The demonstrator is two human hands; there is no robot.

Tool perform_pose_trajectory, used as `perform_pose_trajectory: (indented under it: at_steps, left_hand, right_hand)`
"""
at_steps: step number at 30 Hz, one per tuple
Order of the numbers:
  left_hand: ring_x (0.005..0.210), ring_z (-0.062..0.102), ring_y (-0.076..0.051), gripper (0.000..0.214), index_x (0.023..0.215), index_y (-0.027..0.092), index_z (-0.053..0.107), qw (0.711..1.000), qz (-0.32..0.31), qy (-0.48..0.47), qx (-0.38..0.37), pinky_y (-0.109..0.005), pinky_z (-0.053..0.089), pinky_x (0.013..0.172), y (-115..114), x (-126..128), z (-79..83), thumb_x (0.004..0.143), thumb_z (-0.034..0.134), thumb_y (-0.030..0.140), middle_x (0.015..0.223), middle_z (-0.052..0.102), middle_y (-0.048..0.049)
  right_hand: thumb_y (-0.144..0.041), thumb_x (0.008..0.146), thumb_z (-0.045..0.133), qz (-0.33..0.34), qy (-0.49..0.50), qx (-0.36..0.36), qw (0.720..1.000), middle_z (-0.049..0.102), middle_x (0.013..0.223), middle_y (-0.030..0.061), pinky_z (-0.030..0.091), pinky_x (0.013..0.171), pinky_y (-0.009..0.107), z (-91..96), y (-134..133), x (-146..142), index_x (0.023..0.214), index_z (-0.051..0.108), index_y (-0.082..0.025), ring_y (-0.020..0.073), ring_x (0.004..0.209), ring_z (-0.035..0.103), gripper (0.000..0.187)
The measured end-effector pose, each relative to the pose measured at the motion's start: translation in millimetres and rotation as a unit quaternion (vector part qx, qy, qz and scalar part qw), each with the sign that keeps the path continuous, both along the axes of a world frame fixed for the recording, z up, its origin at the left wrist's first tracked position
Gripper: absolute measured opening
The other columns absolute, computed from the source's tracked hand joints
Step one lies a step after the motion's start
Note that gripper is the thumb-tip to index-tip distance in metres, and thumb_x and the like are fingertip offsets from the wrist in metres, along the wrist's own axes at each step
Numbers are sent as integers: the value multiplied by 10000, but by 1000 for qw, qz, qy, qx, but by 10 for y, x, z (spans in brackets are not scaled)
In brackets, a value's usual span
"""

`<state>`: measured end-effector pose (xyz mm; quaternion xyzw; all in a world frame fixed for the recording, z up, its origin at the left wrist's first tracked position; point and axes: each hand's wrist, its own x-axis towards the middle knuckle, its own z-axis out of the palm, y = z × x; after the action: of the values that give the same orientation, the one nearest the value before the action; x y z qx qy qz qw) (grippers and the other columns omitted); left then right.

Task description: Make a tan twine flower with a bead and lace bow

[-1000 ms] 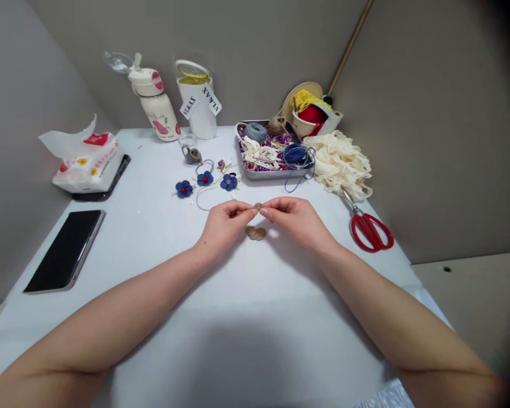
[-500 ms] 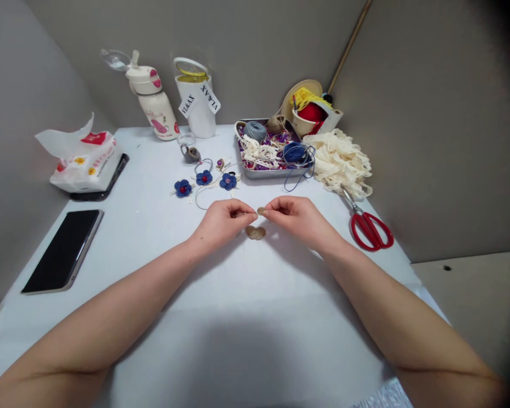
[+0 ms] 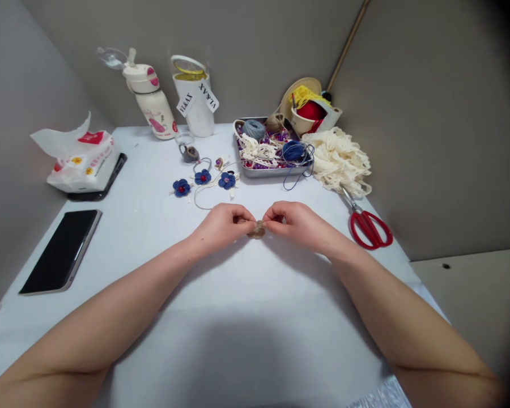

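**Work at the table edge, seen from the head camera.** The left hand (image 3: 221,226) and right hand (image 3: 295,221) are curled and face each other, close together above the tabletop, with their fingertips almost meeting. Between them lies a small cluster of brown discs (image 3: 257,230), perhaps buttons, low over or on the table. The fingertips (image 3: 271,216) of the right hand and those of the left reach the cluster, but whether either hand clamps a disc cannot be told.

Just beyond the hands, a thin pale cord (image 3: 203,204) curves near three blue crocheted flowers (image 3: 203,177) with red centres. Behind them stands a metal tray (image 3: 272,173) holding a grey yarn ball (image 3: 254,129), a navy yarn ball (image 3: 293,151), cream lace and purple beads. A heap of cream lace trim (image 3: 338,158) lies to the right of the tray, with red-handled scissors (image 3: 368,229) at its near edge. A cup of red and yellow yarn (image 3: 301,121) stands behind the trim.

At the far edge stand a water bottle (image 3: 151,99) and a white tagged cup (image 3: 193,102). At left lie a tissue pack (image 3: 79,164) and a black smartphone (image 3: 62,252) on the white table (image 3: 238,340).
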<state>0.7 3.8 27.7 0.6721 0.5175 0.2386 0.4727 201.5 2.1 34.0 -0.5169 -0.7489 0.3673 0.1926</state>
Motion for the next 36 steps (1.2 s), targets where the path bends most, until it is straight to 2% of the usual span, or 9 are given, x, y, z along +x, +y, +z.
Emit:
perform_pose_trajectory:
  at_steps: [5, 8, 12, 19, 25, 30, 36]
  left_hand:
    - [535, 505, -115, 132, 708, 176, 738, 1000, 6, -20, -18, -236, 380, 515, -5, 14, 28, 702, 622, 237, 597, 645, -19]
    - [543, 493, -115, 121, 709, 168, 728, 997, 63, -50, -19, -248, 379, 514, 2, 34, 40, 706, 662, 269, 637, 656, -29]
    - [590, 496, -111, 190, 733, 178, 719, 979, 154, -134, -16, -259, 399, 569, -10, 76, 3, 719, 724, 367, 705, 665, -24]
    - [631, 523, -116, 181, 746, 184, 719, 963, 191, -190, -24, -266, 416, 612, -93, 161, -63, 722, 732, 363, 750, 680, -22]
    - [590, 481, -96, 208, 766, 171, 713, 964, 185, -187, -27, -250, 389, 573, -105, 166, -86, 724, 733, 375, 726, 656, -13]
    - [552, 453, -92, 226, 810, 158, 714, 973, 138, -175, -54, -244, 365, 536, -76, 144, -63, 724, 727, 367, 637, 597, 2]
    - [564, 508, -110, 189, 760, 160, 728, 994, 74, -77, -33, -261, 404, 554, -32, 85, 8, 737, 687, 344, 661, 660, -26]
  right_hand:
    - [-279, 790, 588, -8, 28, -9, 1000, 696, 747, 23, 391, 601, 262, -11, 20, 9, 767, 694, -187, 152, 664, 570, 142]
    - [-310, 776, 645, -41, 86, -26, 995, 723, 824, 36, 435, 657, 274, -25, 53, 17, 822, 726, -189, 160, 712, 603, 153]
    - [-364, 752, 707, -89, 174, -54, 979, 728, 866, 55, 463, 702, 293, -45, 73, -6, 887, 735, -177, 170, 755, 625, 232]
    - [-430, 726, 754, -133, 262, -109, 950, 706, 846, 51, 461, 689, 294, -84, 10, -141, 830, 704, -172, 155, 710, 610, 283]
    - [-430, 724, 752, -156, 254, -93, 950, 678, 792, 34, 442, 670, 282, -90, 2, -159, 774, 693, -174, 140, 686, 579, 267]
    - [-460, 726, 730, -141, 224, -74, 961, 641, 725, 17, 389, 610, 272, -60, 38, -107, 756, 679, -165, 118, 630, 509, 301]
    - [-489, 734, 704, -112, 157, -59, 980, 625, 680, 20, 355, 552, 268, -55, 61, -19, 744, 689, -154, 115, 590, 473, 335]
